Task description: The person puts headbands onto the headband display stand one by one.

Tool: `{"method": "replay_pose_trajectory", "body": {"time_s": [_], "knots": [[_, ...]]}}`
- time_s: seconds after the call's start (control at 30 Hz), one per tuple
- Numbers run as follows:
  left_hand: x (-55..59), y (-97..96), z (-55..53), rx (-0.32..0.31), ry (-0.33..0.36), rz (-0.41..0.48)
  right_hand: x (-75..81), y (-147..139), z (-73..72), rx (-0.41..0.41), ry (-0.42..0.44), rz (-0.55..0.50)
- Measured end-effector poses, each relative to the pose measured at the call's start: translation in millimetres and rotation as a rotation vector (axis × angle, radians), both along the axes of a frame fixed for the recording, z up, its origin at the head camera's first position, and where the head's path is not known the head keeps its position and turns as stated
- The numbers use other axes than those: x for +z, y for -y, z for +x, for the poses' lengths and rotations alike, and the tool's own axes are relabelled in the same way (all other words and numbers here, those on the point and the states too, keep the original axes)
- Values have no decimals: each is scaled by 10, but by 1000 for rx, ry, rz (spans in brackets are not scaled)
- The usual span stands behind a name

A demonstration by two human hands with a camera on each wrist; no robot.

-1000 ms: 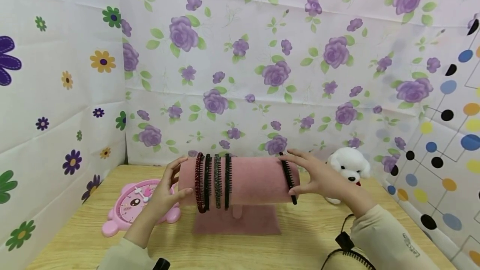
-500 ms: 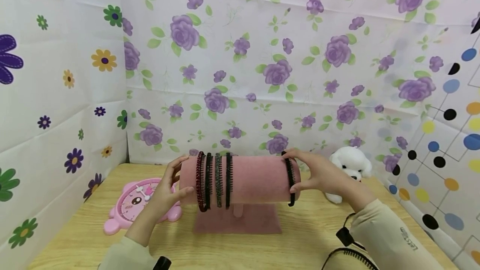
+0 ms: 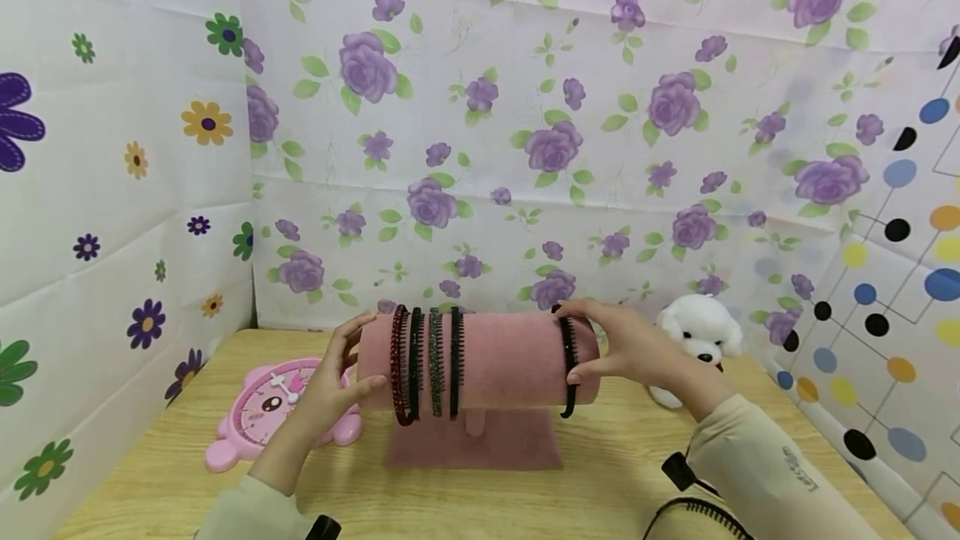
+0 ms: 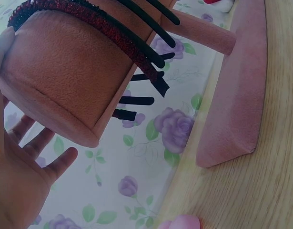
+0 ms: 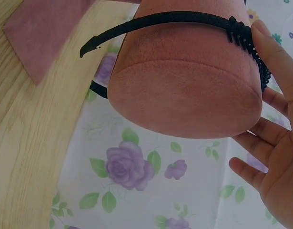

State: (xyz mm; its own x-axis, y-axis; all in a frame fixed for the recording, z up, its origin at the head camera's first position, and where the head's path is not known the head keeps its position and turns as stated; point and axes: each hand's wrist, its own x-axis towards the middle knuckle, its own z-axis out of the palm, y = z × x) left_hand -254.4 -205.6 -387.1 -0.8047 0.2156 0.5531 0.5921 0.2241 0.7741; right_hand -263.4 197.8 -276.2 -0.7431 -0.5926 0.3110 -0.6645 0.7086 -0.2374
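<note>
A pink padded roll (image 3: 513,361) stands on a pink base (image 3: 474,448), a headband stand. Towards its left end sit a dark red beaded headband (image 3: 400,373), a black one (image 3: 416,365), a grey glittery one (image 3: 436,365) and another black toothed one (image 3: 454,365). My left hand (image 3: 330,386) holds the roll's left end, thumb in front and fingers behind. Near the right end, my right hand (image 3: 626,348) pinches a black toothed headband (image 3: 570,361) that straddles the roll. Its open ends (image 5: 91,46) project past the roll in the right wrist view.
A pink cartoon clock (image 3: 258,419) lies on the wooden table (image 3: 450,507) at the left. Behind my right forearm sits a white plush dog (image 3: 697,327). Another black toothed headband (image 3: 697,508) lies at the front right, partly under my sleeve. Flower-patterned sheets (image 3: 487,148) hang behind.
The black headband in my right hand has shifted left along the roll and now stands nearer upright. My right hand moved left with it. The left hand stays on the roll's end.
</note>
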Motion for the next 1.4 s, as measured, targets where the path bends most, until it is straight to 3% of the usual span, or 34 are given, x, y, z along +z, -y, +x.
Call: {"method": "replay_pose_trajectory", "body": {"time_s": [0.5,1.03,1.4], "knots": [[-2,-1,16,8,13,-4,-32,148,-26,-20,36,-24],[-5,-8,10,16,-27,-21,-32,320,-7,-31,40,-33],[5,-10,19,3,-15,-9,-32,448,-5,19,43,-50]]}}
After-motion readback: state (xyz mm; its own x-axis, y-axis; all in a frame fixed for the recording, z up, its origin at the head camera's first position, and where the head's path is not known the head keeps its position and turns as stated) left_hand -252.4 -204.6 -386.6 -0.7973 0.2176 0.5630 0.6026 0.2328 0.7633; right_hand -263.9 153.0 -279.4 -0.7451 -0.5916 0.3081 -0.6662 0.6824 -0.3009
